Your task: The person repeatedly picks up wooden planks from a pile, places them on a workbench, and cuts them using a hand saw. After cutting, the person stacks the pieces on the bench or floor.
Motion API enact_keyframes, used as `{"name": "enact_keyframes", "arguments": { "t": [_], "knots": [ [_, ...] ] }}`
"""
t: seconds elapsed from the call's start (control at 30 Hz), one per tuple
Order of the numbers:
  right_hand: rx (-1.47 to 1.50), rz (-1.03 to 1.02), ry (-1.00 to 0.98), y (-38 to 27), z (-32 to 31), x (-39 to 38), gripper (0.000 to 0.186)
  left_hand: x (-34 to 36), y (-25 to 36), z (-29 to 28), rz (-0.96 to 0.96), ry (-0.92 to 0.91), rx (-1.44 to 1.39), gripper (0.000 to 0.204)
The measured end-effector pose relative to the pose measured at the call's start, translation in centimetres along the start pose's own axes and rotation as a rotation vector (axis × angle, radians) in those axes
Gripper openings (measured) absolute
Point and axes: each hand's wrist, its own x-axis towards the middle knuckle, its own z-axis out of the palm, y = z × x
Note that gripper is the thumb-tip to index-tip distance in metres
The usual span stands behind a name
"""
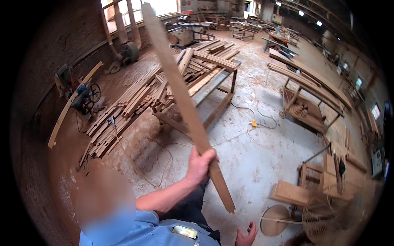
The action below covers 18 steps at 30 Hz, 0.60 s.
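Observation:
A long, narrow wooden board (177, 82) slants across the view, from the window side at the top down to its jagged lower end. My left hand (201, 164) is closed around it near that lower end, with the thumb across one face. At the bottom edge my right hand (247, 234) is apart from the board, its slightly bent fingers spread and nothing in them. Behind the board, a pile of wooden strips (137, 100) lies partly on a low work table (215, 111) and slopes down to the left. The board hides part of the table.
A yellow power box (254, 123) and loose cables lie on the dusty floor (242, 160). To the right stands a wheeled rack (314, 117) with long boards on top. A wire-guarded fan (324, 217) and wooden panels (291, 193) are nearby. A machine with a handwheel (95, 93) stands left.

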Motion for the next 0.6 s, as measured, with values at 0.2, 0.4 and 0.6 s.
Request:
{"name": "enact_keyframes", "arguments": {
  "t": [0.2,0.4,0.6],
  "knots": [
    [0.152,-0.294,-0.237,-13.8,5.3,19.3,0.078,11.3,-3.1,0.7,-0.147,-0.155,-0.149,0.046],
    [0.495,0.021,-0.419,-20.6,16.0,34.2,0.048,27.2,2.9,0.6,-0.129,-0.203,0.038,0.048],
    [0.771,-0.122,-0.532,-32.8,21.9,43.6,0.047,35.3,6.0,-1.7,0.155,0.012,0.488,0.055]
  ]
}}
